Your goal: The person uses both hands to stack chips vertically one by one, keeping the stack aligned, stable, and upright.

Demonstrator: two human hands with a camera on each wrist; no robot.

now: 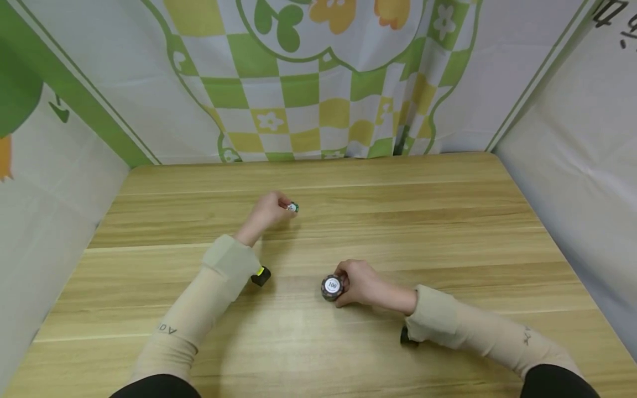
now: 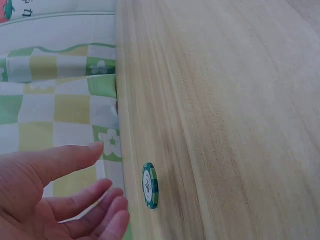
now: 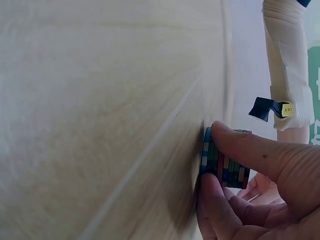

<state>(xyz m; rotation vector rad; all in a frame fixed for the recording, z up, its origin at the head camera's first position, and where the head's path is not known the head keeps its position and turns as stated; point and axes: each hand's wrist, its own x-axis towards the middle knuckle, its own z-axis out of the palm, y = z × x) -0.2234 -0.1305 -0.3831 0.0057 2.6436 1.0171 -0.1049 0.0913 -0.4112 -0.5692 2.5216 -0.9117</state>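
Observation:
My left hand (image 1: 271,210) reaches to the far part of the wooden table, beside a green and white poker chip (image 1: 293,207). In the left wrist view that chip (image 2: 150,185) lies flat on the wood, just beyond the fingertips, with thumb and fingers spread apart. Nearer the middle, my right hand (image 1: 362,283) grips a stack of poker chips (image 1: 332,287) between thumb and fingers. The top chip is dark with a white centre reading 100. From the right wrist, the stack (image 3: 227,162) shows blue, green and red layers, its blue bottom chip right at the table surface.
The wooden table (image 1: 448,221) spreads under both hands. A printed curtain with green and yellow checks (image 1: 298,110) hangs along its far edge, and white cloth walls (image 1: 572,138) stand at the sides. A black wrist camera (image 1: 261,276) sits under the left sleeve.

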